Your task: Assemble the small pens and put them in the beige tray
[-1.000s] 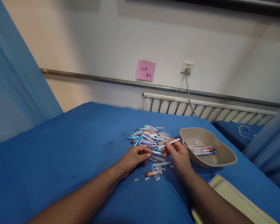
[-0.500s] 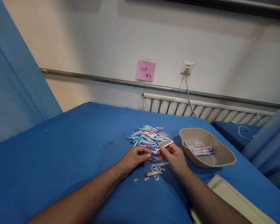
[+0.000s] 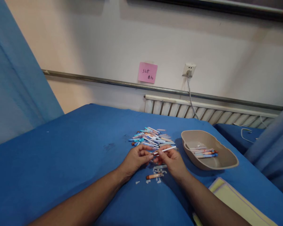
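Note:
A thin white pen refill (image 3: 169, 149) slants between my hands above the blue cloth. My right hand (image 3: 172, 161) pinches it along its length, with the white end sticking out to the upper right. At the other end, the closed fingertips of my left hand (image 3: 138, 160) grip the tip, which they mostly hide. Just beyond my fingers lies a pile of pens and white refills (image 3: 151, 136) in blue, white, orange and brown. Nearer me, an orange pen barrel (image 3: 155, 176) with a brown end rests among several small whitish bits (image 3: 158, 180).
To the right stands a beige bin (image 3: 226, 163) with several pens (image 3: 205, 153) in it. A yellow folded cloth or pad (image 3: 233, 197) lies by my right forearm. The blue-covered bed (image 3: 73, 150) meets a wall with a radiator (image 3: 174, 108) and a plugged-in cable (image 3: 190, 94).
The refill has tipped to a flatter slant, and its white end is slightly lower. My right hand has shifted a little left and down, with its fingers farther along the refill.

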Tool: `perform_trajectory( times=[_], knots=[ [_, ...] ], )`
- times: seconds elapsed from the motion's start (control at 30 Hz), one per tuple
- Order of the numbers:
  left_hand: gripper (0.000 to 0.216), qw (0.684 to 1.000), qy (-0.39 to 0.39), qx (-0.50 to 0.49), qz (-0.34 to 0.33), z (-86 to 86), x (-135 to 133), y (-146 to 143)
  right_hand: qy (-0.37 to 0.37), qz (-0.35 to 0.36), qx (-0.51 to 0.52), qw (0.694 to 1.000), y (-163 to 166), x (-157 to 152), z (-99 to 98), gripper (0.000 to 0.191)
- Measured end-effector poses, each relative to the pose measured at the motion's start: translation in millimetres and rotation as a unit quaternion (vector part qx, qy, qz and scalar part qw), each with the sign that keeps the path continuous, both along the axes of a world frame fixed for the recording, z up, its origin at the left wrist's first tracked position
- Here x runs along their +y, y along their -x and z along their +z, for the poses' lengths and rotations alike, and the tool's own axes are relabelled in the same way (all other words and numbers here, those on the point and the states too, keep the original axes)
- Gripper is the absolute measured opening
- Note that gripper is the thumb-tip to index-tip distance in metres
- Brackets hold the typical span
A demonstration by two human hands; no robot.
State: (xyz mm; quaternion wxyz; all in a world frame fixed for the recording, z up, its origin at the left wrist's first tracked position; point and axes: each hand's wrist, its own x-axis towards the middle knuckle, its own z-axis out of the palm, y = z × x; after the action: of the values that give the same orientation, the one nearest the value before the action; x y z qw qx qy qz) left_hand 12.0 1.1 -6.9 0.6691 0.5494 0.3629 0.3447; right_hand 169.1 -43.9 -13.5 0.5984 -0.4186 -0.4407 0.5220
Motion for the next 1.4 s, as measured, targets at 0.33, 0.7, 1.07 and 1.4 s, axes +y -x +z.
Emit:
perform_trajectory(
  times=[0.33,0.7,1.07,1.4],
  knots=[
    [0.02,0.959,-0.232,0.162,0.01,-6.2,20.6,13.7,0.018,-0.108,0.097,0.989,-19.9,9.5,-2.1,0.037],
    [0.016,0.806,-0.463,0.344,-0.131,2.2,4.4,15.3,0.014,-0.106,0.085,0.991,-21.2,12.6,-6.7,0.036],
    [0.017,0.796,-0.479,0.358,-0.096,-0.1,7.8,17.8,0.005,-0.121,0.073,0.99,-25.2,17.2,-8.3,0.035],
    [0.016,0.751,-0.526,0.356,-0.182,6.4,-10.9,-2.3,0.004,-0.123,0.062,0.99,-23.8,18.9,-9.1,0.036]
  ],
)
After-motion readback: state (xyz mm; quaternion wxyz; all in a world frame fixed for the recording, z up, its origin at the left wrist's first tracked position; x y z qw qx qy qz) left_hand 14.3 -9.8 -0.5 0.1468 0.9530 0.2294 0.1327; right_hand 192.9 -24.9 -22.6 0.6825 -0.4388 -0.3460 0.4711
